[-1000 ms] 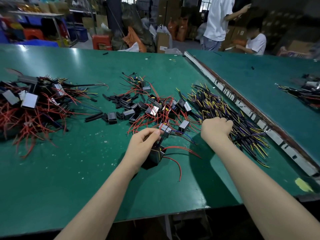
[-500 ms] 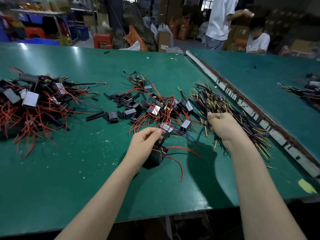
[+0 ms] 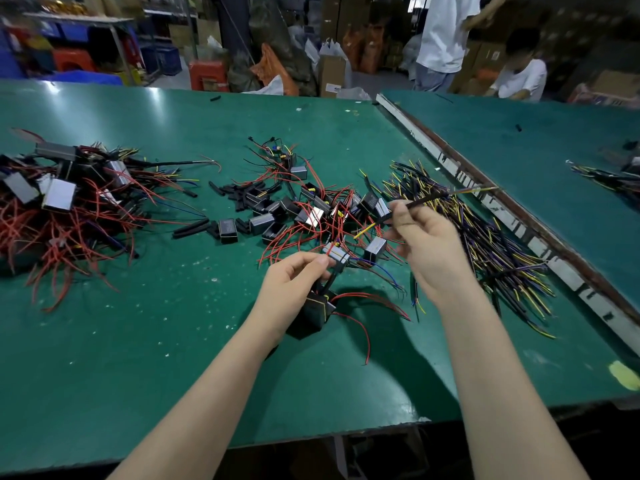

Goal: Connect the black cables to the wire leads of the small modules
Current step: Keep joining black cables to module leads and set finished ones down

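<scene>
My right hand [image 3: 427,244] has just lifted one black cable [image 3: 420,202] clear of the cable pile [image 3: 491,244], pinched tight, so I judge joining comes next. My left hand [image 3: 294,282] clamps a small black module [image 3: 317,308], red leads trailing, left of that pile.

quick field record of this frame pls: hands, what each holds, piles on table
left hand: pinches wire leads of a black module
right hand: holds one black cable, raised off the table
cable pile: right of the hands
loose modules: centre, red leads tangled
left pile: modules with red wires
black sleeves: scattered between the piles
table: green
connection: not yet made
</scene>
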The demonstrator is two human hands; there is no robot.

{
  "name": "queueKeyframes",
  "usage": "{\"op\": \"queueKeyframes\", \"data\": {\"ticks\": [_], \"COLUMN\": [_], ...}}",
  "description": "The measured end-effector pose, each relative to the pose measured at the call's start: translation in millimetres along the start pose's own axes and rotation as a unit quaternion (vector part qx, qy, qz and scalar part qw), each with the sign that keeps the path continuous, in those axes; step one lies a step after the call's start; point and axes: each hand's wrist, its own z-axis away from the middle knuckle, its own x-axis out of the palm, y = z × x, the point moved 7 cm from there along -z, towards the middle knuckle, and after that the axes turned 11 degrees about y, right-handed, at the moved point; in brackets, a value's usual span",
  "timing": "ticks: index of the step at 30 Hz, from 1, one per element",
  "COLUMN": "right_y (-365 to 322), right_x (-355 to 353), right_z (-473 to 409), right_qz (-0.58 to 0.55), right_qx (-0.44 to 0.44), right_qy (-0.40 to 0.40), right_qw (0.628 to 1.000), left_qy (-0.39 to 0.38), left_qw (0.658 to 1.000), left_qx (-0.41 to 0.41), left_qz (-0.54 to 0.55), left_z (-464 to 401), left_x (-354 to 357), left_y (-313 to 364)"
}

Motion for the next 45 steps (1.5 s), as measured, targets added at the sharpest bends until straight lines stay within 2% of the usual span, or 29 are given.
{"op": "queueKeyframes", "data": {"ticks": [6, 11, 22, 27, 30, 32, 35, 38, 41, 45], "right_y": [30.5, 33.5, 28.3, 22.0, 16.8, 16.1, 19.3, 26.6, 28.6, 30.0], "right_x": [42.0, 43.9, 39.5, 40.4, 42.7, 43.6, 45.6, 50.6, 53.4, 52.3], "right_z": [15.0, 18.8, 25.1, 30.8, 36.8, 39.1, 40.7, 41.1, 41.2, 40.2], "right_qz": [-0.069, -0.058, -0.095, -0.014, 0.071, 0.094, 0.075, 0.041, 0.049, 0.001], "right_qx": [0.017, -0.012, -0.036, -0.121, -0.208, -0.228, -0.188, -0.109, -0.087, -0.047], "right_qy": [-0.051, -0.06, -0.074, -0.063, -0.052, -0.045, -0.061, -0.101, -0.113, -0.107], "right_qw": [0.996, 0.996, 0.992, 0.991, 0.974, 0.968, 0.977, 0.988, 0.988, 0.993], "left_qy": [-0.003, 0.022, 0.053, 0.067, 0.1, 0.111, 0.108, 0.103, 0.097, 0.105], "left_qw": [0.999, 1.0, 0.998, 0.997, 0.988, 0.98, 0.983, 0.988, 0.989, 0.989], "left_qx": [-0.021, 0.018, -0.001, 0.044, 0.106, 0.136, 0.114, 0.089, 0.083, 0.08], "left_qz": [0.047, -0.012, 0.018, 0.004, -0.061, -0.093, -0.095, -0.076, -0.073, -0.072], "left_z": [4.5, -0.5, -3.2, -0.8, 0.2, 0.4, -1.4, -4.1, -4.4, -4.3], "left_x": [2.1, 1.4, -3.3, -5.0, -9.9, -11.1, -12.9, -14.0, -11.7, -12.6], "left_y": [3.6, 6.9, 3.4, 7.5, 13.0, 16.6, 13.7, 10.1, 9.2, 8.3]}}
